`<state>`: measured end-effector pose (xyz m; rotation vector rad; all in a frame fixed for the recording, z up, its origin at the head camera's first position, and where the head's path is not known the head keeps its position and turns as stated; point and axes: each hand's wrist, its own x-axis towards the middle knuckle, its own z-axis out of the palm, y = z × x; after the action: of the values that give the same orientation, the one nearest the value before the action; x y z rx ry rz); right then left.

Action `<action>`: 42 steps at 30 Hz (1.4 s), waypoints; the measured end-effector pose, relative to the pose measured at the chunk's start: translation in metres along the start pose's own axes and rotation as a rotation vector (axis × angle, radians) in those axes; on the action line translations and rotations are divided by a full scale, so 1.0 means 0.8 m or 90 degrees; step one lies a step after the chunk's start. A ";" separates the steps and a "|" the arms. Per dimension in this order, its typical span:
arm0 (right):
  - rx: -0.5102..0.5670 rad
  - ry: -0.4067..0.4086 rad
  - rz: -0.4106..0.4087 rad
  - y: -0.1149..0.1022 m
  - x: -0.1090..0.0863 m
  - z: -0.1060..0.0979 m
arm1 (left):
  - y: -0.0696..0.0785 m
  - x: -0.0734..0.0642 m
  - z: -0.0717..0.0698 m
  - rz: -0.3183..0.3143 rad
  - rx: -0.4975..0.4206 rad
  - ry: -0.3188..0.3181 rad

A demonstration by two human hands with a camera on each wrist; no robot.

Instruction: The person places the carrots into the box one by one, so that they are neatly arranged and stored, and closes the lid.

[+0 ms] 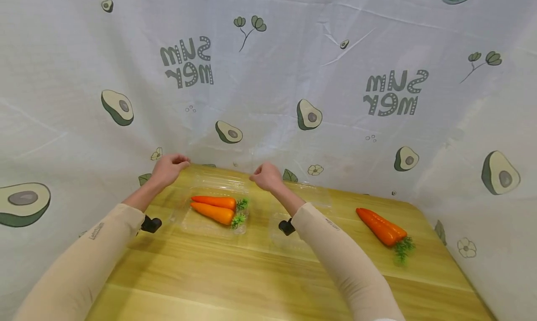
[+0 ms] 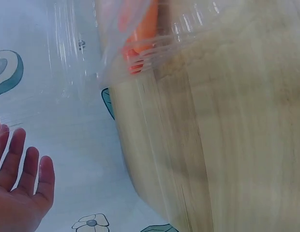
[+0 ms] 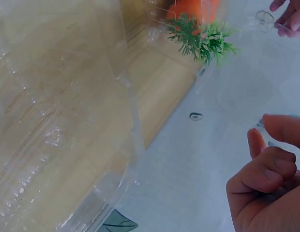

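A clear plastic clamshell box (image 1: 190, 225) lies opened on the wooden table, its lid (image 1: 222, 183) raised at the back. Two orange carrots (image 1: 214, 211) with green tops lie side by side in the box. My left hand (image 1: 169, 168) pinches the lid's left far corner; in the left wrist view, several fingers of that hand (image 2: 24, 183) extend loosely. At the lid's right far corner, my right hand (image 1: 267, 175) seems to pinch the edge between thumb and forefinger, with the other fingers (image 3: 266, 174) curled. The thin clear edge is hard to see there.
A second clear box (image 1: 277, 235) stands open to the right, partly behind my right forearm. Farther right, more orange carrots (image 1: 382, 227) with green tops lie on the table (image 1: 201, 274). A white curtain (image 1: 268, 78) with avocado prints hangs along the table's back and sides.
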<state>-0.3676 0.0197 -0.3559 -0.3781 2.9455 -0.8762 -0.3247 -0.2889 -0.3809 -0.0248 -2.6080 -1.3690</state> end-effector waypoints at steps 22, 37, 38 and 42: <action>-0.180 0.006 -0.122 0.002 -0.069 0.009 | -0.007 -0.079 -0.009 0.172 0.129 0.070; -0.248 -0.046 -0.157 0.016 -0.099 0.024 | -0.030 -0.122 0.003 0.164 0.226 0.025; -0.255 -0.051 -0.164 0.017 -0.100 0.025 | -0.032 -0.124 0.004 0.169 0.233 0.024; -0.252 -0.062 -0.186 0.022 -0.106 0.030 | -0.038 -0.132 0.008 0.182 0.242 0.009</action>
<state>-0.2868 0.0421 -0.3882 -0.8591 3.0034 -0.2669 -0.2252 -0.2932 -0.4279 -0.3163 -2.6775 -0.7683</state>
